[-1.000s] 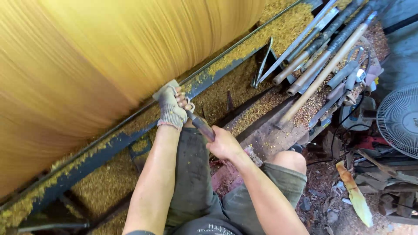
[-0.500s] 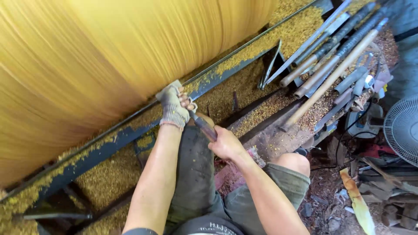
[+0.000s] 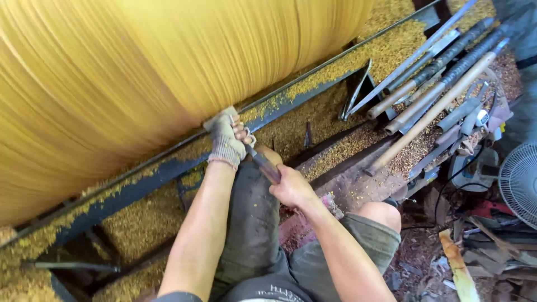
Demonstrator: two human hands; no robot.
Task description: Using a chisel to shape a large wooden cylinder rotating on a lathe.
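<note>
A huge yellow wooden workpiece (image 3: 140,72) fills the view from nine o'clock round to twelve, its surface streaked and blurred. Along its lower edge a dark steel tool rest rail (image 3: 128,187) runs diagonally from eight o'clock up toward one o'clock, strewn with yellow wood chips (image 3: 335,61). Near the centre, the left hand (image 3: 226,140), in a grey knitted glove, presses down on the rail right at the edge of the workpiece, its grip folded over the front end of a turning chisel (image 3: 263,165); the blade tip is hidden under the glove, so contact with the wood cannot be told. Just toward four o'clock of it, the bare right hand (image 3: 291,187) has its grip wrapped tight around the chisel's dark handle, above the person's lap in grey-green shorts. The chisel thus lies slanted between both hands, at the middle of the view. Toward two o'clock, a bundle of long-handled turning tools (image 3: 442,84) lies side by side on a chip-covered ledge, pointing up to one o'clock. At the three o'clock edge a white fan (image 3: 520,182) shows partly, with wood scraps (image 3: 458,268) on the floor at five o'clock.
</note>
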